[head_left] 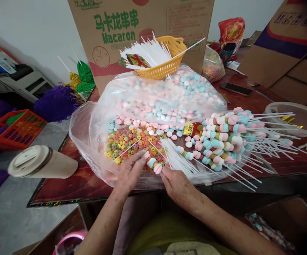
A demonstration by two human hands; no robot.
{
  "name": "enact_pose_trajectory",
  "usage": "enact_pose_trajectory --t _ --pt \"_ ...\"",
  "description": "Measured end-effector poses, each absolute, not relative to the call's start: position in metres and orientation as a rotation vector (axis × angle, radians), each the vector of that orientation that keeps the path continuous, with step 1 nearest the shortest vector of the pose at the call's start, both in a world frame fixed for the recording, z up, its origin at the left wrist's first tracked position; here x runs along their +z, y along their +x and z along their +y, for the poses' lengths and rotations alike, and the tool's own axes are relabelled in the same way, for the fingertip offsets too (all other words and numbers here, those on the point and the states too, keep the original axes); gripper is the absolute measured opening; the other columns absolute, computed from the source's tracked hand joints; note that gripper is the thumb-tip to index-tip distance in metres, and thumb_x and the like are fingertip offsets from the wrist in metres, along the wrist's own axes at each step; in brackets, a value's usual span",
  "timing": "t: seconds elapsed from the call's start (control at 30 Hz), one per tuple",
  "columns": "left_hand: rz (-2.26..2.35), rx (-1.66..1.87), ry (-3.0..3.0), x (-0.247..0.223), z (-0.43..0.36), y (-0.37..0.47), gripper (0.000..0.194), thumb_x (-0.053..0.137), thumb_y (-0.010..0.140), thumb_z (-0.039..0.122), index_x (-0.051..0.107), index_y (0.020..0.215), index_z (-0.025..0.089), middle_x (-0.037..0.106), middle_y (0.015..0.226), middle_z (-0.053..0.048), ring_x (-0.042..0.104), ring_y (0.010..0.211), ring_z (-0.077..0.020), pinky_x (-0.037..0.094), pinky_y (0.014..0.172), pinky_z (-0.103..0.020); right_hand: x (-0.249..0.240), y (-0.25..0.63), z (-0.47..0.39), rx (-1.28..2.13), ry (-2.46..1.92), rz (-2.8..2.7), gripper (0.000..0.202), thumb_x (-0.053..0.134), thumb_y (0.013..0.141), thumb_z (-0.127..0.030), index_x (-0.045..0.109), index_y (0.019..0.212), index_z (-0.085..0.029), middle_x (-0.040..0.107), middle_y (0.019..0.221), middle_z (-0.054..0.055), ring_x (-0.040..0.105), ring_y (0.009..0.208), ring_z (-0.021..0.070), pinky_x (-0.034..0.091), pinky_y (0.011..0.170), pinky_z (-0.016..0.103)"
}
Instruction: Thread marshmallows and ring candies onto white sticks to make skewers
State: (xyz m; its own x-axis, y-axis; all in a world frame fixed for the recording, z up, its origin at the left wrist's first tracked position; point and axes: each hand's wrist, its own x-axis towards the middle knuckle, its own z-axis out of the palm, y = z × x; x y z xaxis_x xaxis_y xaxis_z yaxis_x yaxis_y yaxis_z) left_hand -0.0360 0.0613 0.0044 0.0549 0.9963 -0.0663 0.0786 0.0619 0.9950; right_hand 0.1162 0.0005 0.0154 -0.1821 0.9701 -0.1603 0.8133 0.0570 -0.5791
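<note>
At lower centre, the left fingers (pixel 140 157) are pinching a candy skewer (pixel 151 162) at its upper-left end; the right fingers (pixel 167 174) are gripping its lower-right end, its long axis slanting between.

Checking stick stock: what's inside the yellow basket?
White sticks, many overhanging the left side, with a gold, black and red packet among them; a lone stick juts out right. The floor of the basket and anything beneath the sticks are covered.
</note>
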Motion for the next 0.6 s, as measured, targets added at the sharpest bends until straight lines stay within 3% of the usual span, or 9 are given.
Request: enact_pose_trajectory --t 0.13,0.2,0.4,0.53,0.6 --pt "1.089 1.225 0.605 0.023 0.071 -0.021 0.021 0.064 0.069 0.033 0.063 0.083 0.017 0.065 0.073 -0.001 0.061 0.064 -0.0143 0.051 0.059 -0.027 0.021 0.114 -0.002 0.839 -1.531 -1.963 0.028 0.03 0.088 -0.021 0.05 0.069 -0.017 0.059 0.067 0.004 0.045 0.058 0.0117 0.03 0.056 0.024" --pt "0.994 1.181 0.451 0.029 0.071 -0.014 0.018 0.063 0.07 0.03 0.061 0.078 0.015 0.064 0.073 -0.002 0.061 0.064 -0.0148 0.051 0.057 -0.028 0.024 0.113 -0.004 0.845 -1.531 -1.95 0.025 0.03 0.086 -0.018 0.051 0.073 -0.018 0.06 0.069 0.004 0.047 0.06 0.0127 0.032 0.057 0.025" --pt "0.842 1.266 0.392 0.027 0.059 0.001 0.027 0.058 0.075 0.034 0.045 0.059 0.017 0.049 0.049 0.004 0.048 0.045 -0.0086 0.047 0.052 -0.023 0.021 0.11 -0.007 0.8 -1.673 -1.959 0.022 0.034 0.082 -0.017 0.055 0.077 -0.02 0.062 0.069 0.006 0.051 0.06 0.0154 0.031 0.057 0.026" --pt "0.925 1.318 0.36 0.022 0.055 0.018 0.035 0.06 0.074 0.036 0.037 0.055 0.017 0.039 0.041 0.007 0.041 0.04 -0.007 0.046 0.05 -0.022 0.013 0.104 -0.005 0.752 -1.691 -1.956 0.021 0.036 0.079 -0.017 0.055 0.073 -0.02 0.062 0.065 0.005 0.051 0.057 0.0159 0.03 0.054 0.026" --pt "0.935 1.285 0.393 0.02 0.056 0.024 0.035 0.063 0.071 0.039 0.039 0.058 0.017 0.04 0.043 0.007 0.042 0.04 -0.0075 0.047 0.051 -0.024 0.012 0.11 -0.003 0.736 -1.706 -1.922 0.019 0.038 0.078 -0.018 0.056 0.072 -0.021 0.062 0.063 0.004 0.05 0.056 0.0152 0.03 0.052 0.025"
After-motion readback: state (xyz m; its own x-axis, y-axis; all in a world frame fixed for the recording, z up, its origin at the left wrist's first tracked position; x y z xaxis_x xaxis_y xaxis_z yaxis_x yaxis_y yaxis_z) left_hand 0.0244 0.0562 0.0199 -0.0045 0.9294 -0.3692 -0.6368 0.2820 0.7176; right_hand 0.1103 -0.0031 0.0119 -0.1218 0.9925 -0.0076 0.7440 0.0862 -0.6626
